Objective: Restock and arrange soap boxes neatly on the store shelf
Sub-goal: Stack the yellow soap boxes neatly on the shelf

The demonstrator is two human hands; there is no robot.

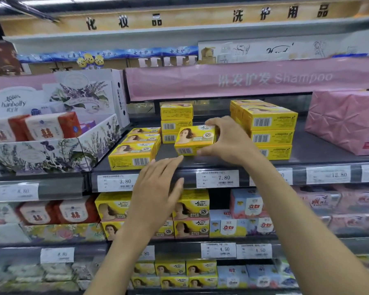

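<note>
My right hand (226,140) grips a yellow soap box (194,138) by its right end, holding it tilted just above the dark shelf (320,150). My left hand (158,190) hovers flat, fingers straight, in front of the shelf edge, its fingertips close to the box's lower left corner. A row of three yellow boxes (134,153) lies flat on the shelf at the left. Behind stands a stack of three boxes (176,122). To the right is a bigger stack of yellow boxes (268,128).
A floral display carton (51,154) with red-and-white soap packs borders the shelf on the left. A pink wrapped package (345,122) sits at the right. Price tags (217,178) line the shelf rail. More yellow boxes (190,211) fill the shelves below.
</note>
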